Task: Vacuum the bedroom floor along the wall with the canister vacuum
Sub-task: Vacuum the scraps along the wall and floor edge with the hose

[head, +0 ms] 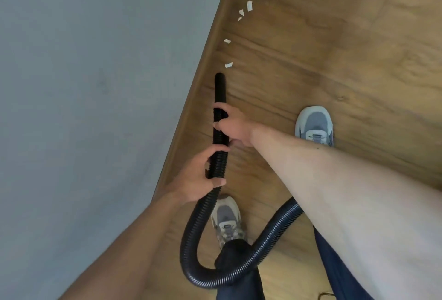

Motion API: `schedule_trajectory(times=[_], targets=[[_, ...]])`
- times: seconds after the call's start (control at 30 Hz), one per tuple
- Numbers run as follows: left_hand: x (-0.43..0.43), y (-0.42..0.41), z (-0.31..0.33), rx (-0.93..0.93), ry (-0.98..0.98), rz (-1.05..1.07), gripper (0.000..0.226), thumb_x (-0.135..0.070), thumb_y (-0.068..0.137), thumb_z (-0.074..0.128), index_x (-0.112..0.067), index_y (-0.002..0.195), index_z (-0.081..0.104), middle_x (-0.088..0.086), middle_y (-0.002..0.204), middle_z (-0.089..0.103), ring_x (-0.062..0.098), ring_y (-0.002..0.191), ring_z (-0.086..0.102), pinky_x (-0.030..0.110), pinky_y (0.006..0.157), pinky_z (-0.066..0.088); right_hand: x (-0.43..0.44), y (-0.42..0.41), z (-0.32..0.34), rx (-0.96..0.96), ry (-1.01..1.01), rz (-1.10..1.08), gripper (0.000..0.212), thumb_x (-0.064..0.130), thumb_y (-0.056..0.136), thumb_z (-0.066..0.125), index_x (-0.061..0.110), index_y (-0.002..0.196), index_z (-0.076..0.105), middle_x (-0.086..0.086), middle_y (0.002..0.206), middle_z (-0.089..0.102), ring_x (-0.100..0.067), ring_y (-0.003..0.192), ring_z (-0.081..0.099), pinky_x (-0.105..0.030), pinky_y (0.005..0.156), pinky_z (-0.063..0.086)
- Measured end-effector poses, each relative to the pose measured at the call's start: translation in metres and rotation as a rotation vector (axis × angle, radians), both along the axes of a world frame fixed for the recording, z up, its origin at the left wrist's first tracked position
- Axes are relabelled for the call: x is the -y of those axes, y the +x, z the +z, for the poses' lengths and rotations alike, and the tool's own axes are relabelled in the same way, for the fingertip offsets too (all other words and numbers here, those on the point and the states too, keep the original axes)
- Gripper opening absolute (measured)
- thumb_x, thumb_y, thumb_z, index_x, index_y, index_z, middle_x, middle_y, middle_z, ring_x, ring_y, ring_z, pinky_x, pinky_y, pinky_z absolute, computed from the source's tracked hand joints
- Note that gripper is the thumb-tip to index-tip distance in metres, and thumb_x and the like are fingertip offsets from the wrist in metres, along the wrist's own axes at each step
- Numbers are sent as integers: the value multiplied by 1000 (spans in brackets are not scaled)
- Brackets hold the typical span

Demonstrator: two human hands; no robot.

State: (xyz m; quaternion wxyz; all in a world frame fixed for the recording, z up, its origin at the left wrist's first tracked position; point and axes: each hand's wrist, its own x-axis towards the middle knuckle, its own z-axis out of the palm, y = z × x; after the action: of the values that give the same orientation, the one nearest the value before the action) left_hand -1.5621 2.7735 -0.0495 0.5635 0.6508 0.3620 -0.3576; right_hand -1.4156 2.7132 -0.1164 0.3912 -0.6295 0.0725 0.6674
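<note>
Head view: a black ribbed vacuum hose (pixel 218 158) runs from the middle of the picture toward 12 o'clock, close beside the foot of the grey wall (pixel 95 84). Its smooth nozzle (pixel 220 89) points down at the wooden floor (pixel 323 60). The right hand (pixel 233 127) is wrapped round the hose just behind the nozzle, fingers curled tight about it. The left hand (pixel 201 175), just toward 6 o'clock of it, clasps the hose too, thumb lying across the ribs. Below the hands the hose loops toward 6 o'clock, then bends up toward 3 o'clock under the right forearm. White paper scraps (pixel 229 65) lie in a line toward 12 o'clock from the nozzle, the nearest one just beyond its tip. The left shoe (pixel 227 218) stands beside the loop, and the right shoe (pixel 314 125) at 3 o'clock of the right hand.
</note>
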Motion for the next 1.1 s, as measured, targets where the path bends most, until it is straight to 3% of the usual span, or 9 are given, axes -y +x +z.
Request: schedule_trajectory(times=[0.13,0.23,0.4,0.5,0.63,0.8,0.97,1.1], targets=[[6,10,2,-21,-12,22,64,-3,85,73,-48,125,51,-10,121,56,12,102,63,37,90,58,5,9,-1,-15,-5,-17,65,-6,95,46,33,147,39,-1,109,51,-17,87,55,-37,65,58],[9,19,2,-25,-25,36,63,-3,86,72,-46,127,51,-8,121,58,13,100,65,31,84,59,8,17,-2,0,-17,-17,65,-4,95,47,34,147,40,-4,118,53,-18,88,56,-38,64,58],[14,31,1,-15,-14,34,63,-6,87,72,-47,129,49,-12,122,56,10,102,62,29,86,57,11,32,-2,-1,-23,-2,64,-2,96,48,36,147,38,-7,122,53,-17,85,57,-32,53,54],[14,37,0,-12,-9,46,63,-7,87,72,-48,129,49,-14,121,55,10,102,62,29,86,57,9,40,-4,-4,-16,13,65,-3,96,48,36,147,38,-9,126,53,-19,88,58,-36,60,57],[10,44,-3,1,-12,77,63,-5,87,72,-43,132,49,-12,123,55,12,102,63,21,75,58,0,49,-4,5,0,33,66,-4,96,48,35,148,36,-8,126,51,-21,91,58,-39,64,58],[-1,59,-8,29,37,62,65,-6,87,73,-46,132,48,-14,121,56,9,105,60,35,87,58,-15,65,-4,50,4,27,65,-2,96,48,34,149,37,-9,133,50,-23,96,58,-45,75,60],[-9,72,-13,54,56,55,67,-6,86,74,-53,127,47,-12,122,58,8,106,60,38,89,58,-24,82,-2,76,10,51,63,-2,97,49,34,147,38,-7,137,45,-17,86,55,-32,52,55],[-13,80,-14,59,57,43,68,-8,86,74,-54,126,47,-10,122,58,10,103,62,37,83,60,-26,91,-2,56,1,57,62,-1,98,48,33,148,36,-7,130,48,-18,84,57,-33,49,56]])
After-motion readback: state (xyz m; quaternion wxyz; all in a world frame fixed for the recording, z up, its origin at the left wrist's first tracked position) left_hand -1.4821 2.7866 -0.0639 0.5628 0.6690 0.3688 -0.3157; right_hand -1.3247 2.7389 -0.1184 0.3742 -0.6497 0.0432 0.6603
